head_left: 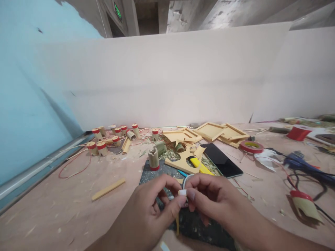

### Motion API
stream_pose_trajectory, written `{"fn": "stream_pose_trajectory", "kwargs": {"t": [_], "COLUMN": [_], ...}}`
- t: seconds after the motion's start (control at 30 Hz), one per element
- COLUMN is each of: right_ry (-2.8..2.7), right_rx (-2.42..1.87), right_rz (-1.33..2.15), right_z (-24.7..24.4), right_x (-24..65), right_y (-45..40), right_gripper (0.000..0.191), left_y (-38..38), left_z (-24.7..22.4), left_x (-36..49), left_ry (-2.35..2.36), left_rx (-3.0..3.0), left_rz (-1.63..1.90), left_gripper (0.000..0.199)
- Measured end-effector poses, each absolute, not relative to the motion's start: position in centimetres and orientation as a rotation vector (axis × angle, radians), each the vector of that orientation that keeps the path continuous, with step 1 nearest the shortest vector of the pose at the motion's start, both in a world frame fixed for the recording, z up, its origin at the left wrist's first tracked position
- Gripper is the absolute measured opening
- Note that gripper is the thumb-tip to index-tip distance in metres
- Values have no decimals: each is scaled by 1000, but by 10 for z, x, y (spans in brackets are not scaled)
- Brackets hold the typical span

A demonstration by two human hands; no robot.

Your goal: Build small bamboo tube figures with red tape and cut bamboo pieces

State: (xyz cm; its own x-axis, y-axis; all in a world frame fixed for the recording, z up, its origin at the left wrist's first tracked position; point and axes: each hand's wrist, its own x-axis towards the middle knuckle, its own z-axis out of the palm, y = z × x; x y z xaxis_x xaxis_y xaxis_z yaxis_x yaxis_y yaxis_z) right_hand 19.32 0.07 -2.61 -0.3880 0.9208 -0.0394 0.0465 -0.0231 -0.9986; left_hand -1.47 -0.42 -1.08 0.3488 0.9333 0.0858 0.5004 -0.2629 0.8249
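Note:
My left hand (pixel 154 205) and my right hand (pixel 213 197) meet over the dark speckled board (pixel 206 226). A small white piece (pixel 182 192) is pinched between their fingertips; its exact kind I cannot make out. Behind the right fingers shows the curved edge of a white ring (pixel 187 181), mostly hidden. Just beyond the hands stand a notched bamboo tube (pixel 153 158) with a red band at its foot, a yellow utility knife (pixel 201 166) and a blue pen (pixel 183 173). The knife lies against a thin wooden sheet (pixel 180 163) with round cut-outs.
Several red-banded bamboo tubes (pixel 102 149) stand at the back left. A wooden strip (pixel 108 189) lies left of the board. To the right are a black tablet (pixel 222 160), a tape roll (pixel 251 146), red ribbon (pixel 299 132), dark cables (pixel 310 169) and another bamboo tube (pixel 306 207).

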Motion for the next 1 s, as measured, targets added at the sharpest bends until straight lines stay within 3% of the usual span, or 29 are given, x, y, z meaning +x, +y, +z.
{"fn": "stream_pose_trajectory", "kwargs": {"t": [0.17,0.33,0.47,0.73,1.0], "right_ry": [-1461,-1480,-1510,-1648,-1838], "right_rx": [-995,-983,-1051,-1126,-1172], "right_rz": [1568,1536,1500,1336,1185], "right_z": [-25,-28,-27,-28,-26], "right_x": [191,191,192,191,191], "right_y": [-4,-3,-1,-3,-7], "right_gripper": [24,25,28,17,17], "left_y": [2,1,0,0,5], "left_z": [-15,-15,-16,-18,-14], "left_x": [-12,-9,-9,-14,-20], "left_ry": [1134,1103,1125,1164,1159], "left_rx": [1559,1435,1470,1796,1821], "left_rz": [740,762,693,521,642], "left_gripper": [29,32,31,24,20]}}
